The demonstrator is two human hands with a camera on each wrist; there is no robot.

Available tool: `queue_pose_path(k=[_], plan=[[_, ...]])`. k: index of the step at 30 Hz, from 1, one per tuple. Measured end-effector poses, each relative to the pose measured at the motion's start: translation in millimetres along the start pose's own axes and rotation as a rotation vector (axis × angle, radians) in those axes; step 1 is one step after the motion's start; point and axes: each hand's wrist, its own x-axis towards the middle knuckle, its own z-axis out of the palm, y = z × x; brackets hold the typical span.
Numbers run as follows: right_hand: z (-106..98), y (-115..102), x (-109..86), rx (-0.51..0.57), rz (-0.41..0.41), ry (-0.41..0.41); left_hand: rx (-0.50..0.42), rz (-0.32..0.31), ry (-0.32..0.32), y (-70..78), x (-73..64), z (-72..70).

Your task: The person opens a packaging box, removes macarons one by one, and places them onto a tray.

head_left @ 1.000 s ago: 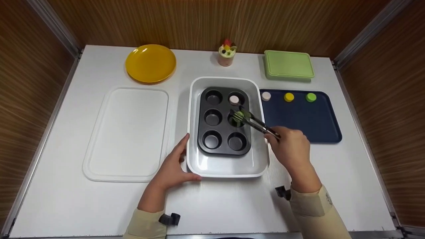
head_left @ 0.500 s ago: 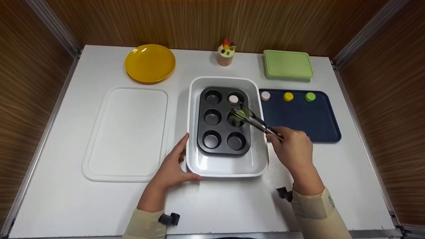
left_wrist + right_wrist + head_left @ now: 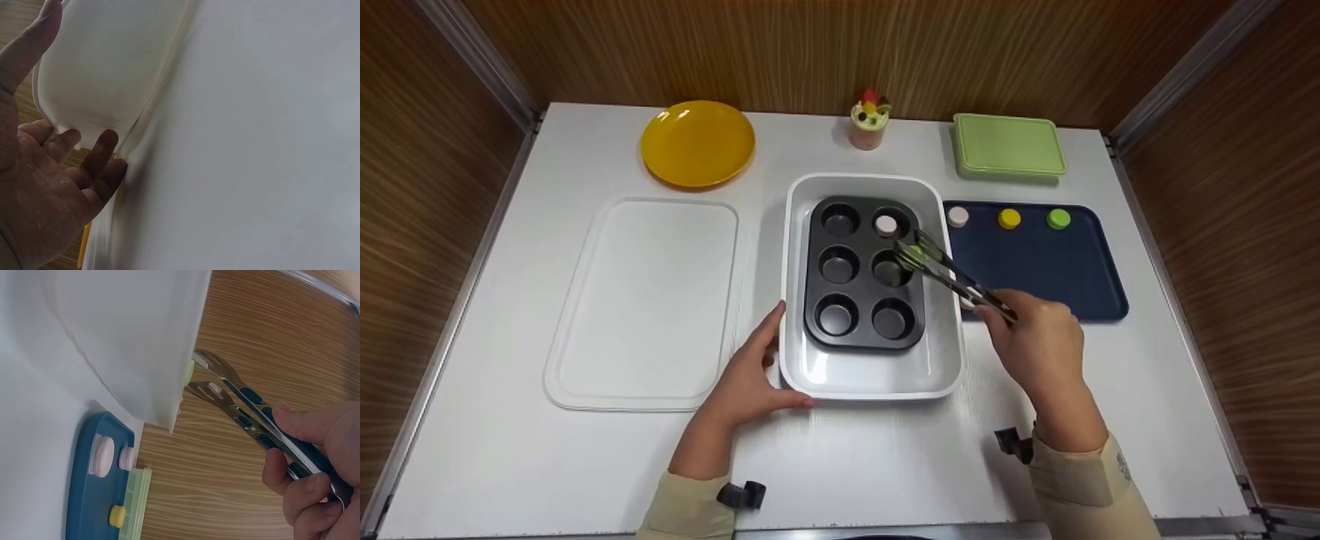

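Note:
In the head view my right hand (image 3: pixel 1039 345) grips black-handled metal tongs (image 3: pixel 960 286), with a green macaron (image 3: pixel 915 252) between their tips. The tips hang over the right side of a dark six-cup muffin tin (image 3: pixel 866 292), near its middle right cup. A pink macaron (image 3: pixel 886 225) lies in the far right cup. The tin sits inside a white deep basin (image 3: pixel 870 386). My left hand (image 3: pixel 742 382) spreads around the basin's near left corner, fingers against the side. In the left wrist view its fingertips (image 3: pixel 105 143) touch the white wall.
Right of the basin, a navy tray (image 3: pixel 1039 270) bears pink, yellow (image 3: pixel 1009 218) and green (image 3: pixel 1058 219) macarons. A white lid (image 3: pixel 645 300) lies left. Behind are a yellow plate (image 3: pixel 697 142), a dessert cup (image 3: pixel 868 127) and a green lidded box (image 3: pixel 1009 144).
My right hand has moved right and slightly nearer, drawing the tongs and the green macaron rightward from the middle right cup. The left hand stays in place.

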Motion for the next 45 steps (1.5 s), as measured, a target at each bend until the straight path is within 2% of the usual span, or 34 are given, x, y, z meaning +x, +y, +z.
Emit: queue_pose_path(k=[7,17,31,45], plan=[[-8.8,2.6,-3.3,-0.010,-0.003,0.040,0.000,-0.004,0.004,-0.9,-0.1,0.6],[-21.5,6.2,-7.1,-0.036,0.049,0.053,0.003,-0.006,0.010,0.1,0.5,1.1],[-30.9,23.2,-16.7,-0.054,0.120,0.075,-0.001,0.002,0.007,-1.5,0.3,1.1],[-44.9,35.8,-21.8,-0.098,0.212,0.079,-0.023,-0.023,0.004,0.7,0.7,1.2]])
